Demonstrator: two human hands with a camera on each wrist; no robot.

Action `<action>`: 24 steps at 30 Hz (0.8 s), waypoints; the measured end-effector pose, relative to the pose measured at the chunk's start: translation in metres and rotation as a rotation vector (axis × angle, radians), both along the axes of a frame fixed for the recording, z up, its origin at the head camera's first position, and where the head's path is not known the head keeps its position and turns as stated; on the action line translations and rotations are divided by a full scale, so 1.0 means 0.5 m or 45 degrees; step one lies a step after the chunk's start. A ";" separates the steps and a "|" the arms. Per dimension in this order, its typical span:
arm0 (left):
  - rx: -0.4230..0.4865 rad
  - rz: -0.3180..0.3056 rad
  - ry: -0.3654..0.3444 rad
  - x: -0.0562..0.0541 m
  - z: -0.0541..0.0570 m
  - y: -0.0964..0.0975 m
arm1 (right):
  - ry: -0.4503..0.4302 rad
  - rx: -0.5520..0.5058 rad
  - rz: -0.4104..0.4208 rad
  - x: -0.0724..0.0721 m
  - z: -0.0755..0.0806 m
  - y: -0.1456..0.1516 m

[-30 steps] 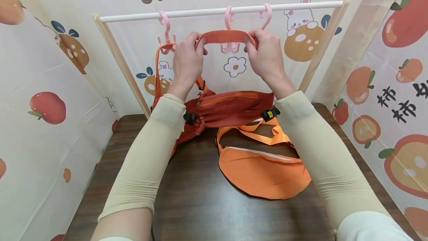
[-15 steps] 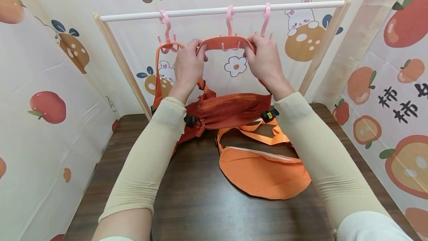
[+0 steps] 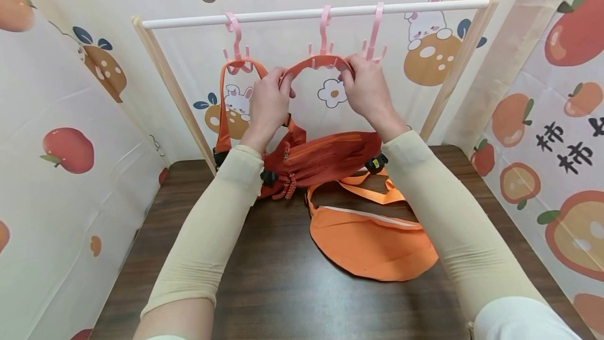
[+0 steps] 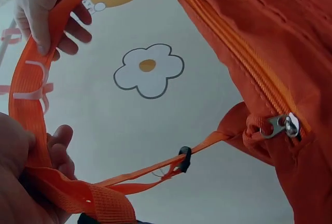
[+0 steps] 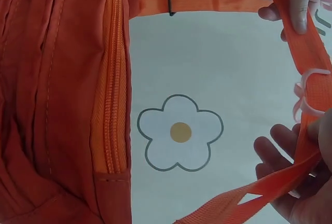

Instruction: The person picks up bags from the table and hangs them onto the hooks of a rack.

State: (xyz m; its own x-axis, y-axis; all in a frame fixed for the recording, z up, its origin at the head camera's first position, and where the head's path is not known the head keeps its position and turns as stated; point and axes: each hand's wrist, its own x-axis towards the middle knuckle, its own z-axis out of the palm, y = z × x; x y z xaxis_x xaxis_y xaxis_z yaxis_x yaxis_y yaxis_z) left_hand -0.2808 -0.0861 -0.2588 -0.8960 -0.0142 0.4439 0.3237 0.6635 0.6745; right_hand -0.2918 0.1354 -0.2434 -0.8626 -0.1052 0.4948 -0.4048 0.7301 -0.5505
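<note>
My left hand (image 3: pixel 270 103) and right hand (image 3: pixel 370 88) each pinch the orange strap (image 3: pixel 324 60) of a rust-red waist pack (image 3: pixel 325 159). Between the hands, the strap lies in the prongs of the middle pink hook (image 3: pixel 324 30). In the left wrist view, pale prongs show in front of the strap webbing (image 4: pixel 26 117). Below hangs the pack, tilted, its zipper (image 5: pixel 111 110) closed in the right wrist view. Another orange strap loop (image 3: pixel 223 114) hangs from the left pink hook (image 3: pixel 236 35). My left forearm hides part of the pack.
A white rail (image 3: pixel 278 16) on wooden posts carries the hooks, with another pink hook (image 3: pixel 376 30) at the right. On the dark wooden table (image 3: pixel 278 277) lies a lighter orange waist bag (image 3: pixel 373 245), its strap behind it. Printed fabric hangs behind and at both sides.
The held strap has come down from in front of the middle hook into its prongs. The hands have lowered slightly, and the right hook has swung to hang straighter.
</note>
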 end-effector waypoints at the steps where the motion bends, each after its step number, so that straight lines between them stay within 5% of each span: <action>1: 0.007 -0.007 -0.001 0.001 -0.004 -0.001 | -0.011 0.003 0.003 -0.002 -0.002 -0.001; 24: 0.031 -0.065 0.043 0.023 -0.121 -0.022 | -0.167 0.048 0.035 -0.017 -0.089 0.005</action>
